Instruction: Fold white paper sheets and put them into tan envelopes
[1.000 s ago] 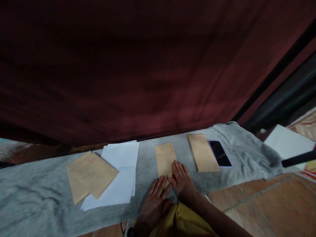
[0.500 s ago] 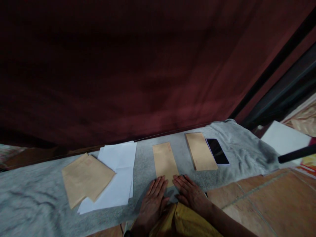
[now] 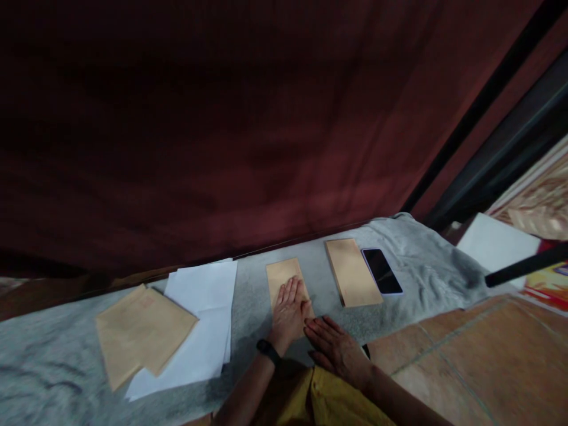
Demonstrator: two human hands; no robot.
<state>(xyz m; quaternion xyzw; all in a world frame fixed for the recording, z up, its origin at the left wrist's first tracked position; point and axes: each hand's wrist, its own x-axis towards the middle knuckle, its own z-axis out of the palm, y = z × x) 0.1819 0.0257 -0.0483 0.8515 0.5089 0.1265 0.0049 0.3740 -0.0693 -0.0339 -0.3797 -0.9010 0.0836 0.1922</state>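
Observation:
A brown paper envelope lies flat on a grey cloth in front of me. My left hand rests palm down on its middle, fingers stretched toward the far end; a dark band circles that wrist. My right hand lies flat by the envelope's near right corner, its fingertips at the edge and its fingers extended. Part of the envelope is hidden under the left hand. To the right sits a thick stack of brown envelopes.
A phone with a purple edge lies right of the stack. At the left, brown envelopes overlap white paper sheets. A dark red curtain hangs behind the cloth. Tiled floor shows at the front right.
My left hand has moved forward from the envelope's near end onto its middle. My right hand has drawn back from the envelope's right side to its near corner. The view has shifted slightly.

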